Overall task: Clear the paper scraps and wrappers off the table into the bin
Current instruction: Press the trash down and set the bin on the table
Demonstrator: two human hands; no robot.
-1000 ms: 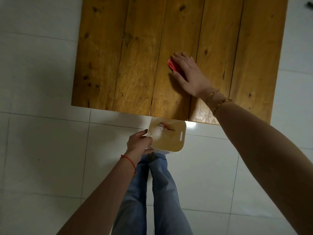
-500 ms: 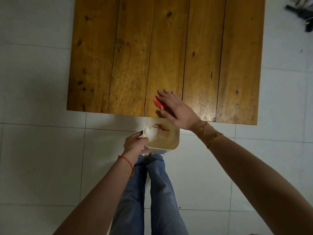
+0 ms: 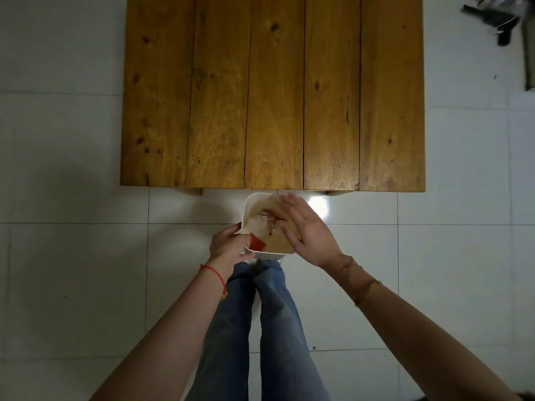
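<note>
A small white bin (image 3: 249,204) is held just below the near edge of the wooden table (image 3: 272,91). My left hand (image 3: 227,247) grips its left rim. Inside the bin a red wrapper (image 3: 257,243) lies in the near left corner, with other red and white scraps (image 3: 267,219) further in. My right hand (image 3: 307,231) hovers over the right half of the bin with fingers spread and nothing in them. It hides the bin's right rim. No scraps show on the tabletop.
White tiled floor (image 3: 72,270) surrounds the table. My legs in blue jeans (image 3: 260,328) stand directly below the bin. Dark blurred objects (image 3: 498,21) lie on the floor at the far right corner.
My right hand slid the red wrapper across the table to its near edge and off into the bin. The hand now hangs open over the bin. The left hand kept hold of the bin.
</note>
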